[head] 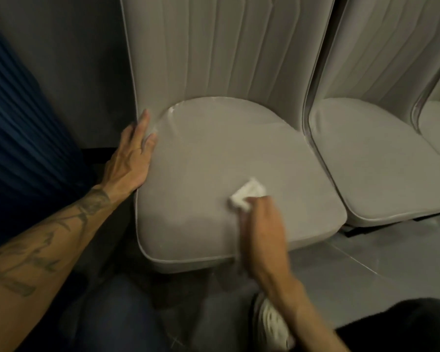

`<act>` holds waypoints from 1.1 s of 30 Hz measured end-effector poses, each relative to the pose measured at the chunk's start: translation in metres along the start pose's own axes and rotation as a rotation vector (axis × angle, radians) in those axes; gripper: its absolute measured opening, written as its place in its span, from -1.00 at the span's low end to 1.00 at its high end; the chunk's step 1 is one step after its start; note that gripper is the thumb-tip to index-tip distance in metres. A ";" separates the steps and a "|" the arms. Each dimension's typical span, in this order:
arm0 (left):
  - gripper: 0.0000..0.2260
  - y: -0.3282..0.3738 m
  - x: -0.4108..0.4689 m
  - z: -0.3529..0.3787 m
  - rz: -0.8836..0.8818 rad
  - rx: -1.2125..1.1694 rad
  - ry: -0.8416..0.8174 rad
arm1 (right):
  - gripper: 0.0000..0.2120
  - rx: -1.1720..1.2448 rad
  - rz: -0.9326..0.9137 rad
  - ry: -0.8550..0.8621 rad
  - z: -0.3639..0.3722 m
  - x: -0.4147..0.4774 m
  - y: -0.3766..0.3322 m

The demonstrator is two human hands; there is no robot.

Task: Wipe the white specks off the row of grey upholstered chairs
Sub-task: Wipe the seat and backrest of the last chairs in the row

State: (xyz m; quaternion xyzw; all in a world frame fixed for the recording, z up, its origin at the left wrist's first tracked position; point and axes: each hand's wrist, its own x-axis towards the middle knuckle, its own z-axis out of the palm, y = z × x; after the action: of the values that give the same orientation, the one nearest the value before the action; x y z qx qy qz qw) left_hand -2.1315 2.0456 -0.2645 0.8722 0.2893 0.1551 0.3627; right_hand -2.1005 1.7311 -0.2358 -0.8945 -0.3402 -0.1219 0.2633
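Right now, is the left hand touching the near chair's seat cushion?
Touching. The head view shows the left hand lying flat against the left edge of the seat cushion, fingers straight, with no gap visible between them.

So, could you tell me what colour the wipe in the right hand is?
The wipe is white; the head view shows it best.

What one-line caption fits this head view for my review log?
The right hand holds a white wipe on the nearest grey chair seat; the left hand rests flat on its edge.
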 end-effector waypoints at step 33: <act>-0.59 0.008 -0.152 -0.010 -0.486 -0.381 0.389 | -0.76 0.123 -0.957 -0.505 0.044 0.044 -0.103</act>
State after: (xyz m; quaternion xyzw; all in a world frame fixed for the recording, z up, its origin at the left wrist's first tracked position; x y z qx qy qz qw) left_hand -2.2524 1.9523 -0.2608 0.6488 0.5176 0.2783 0.4834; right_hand -2.1354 1.8442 -0.2146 -0.6241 -0.7686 0.0104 0.1405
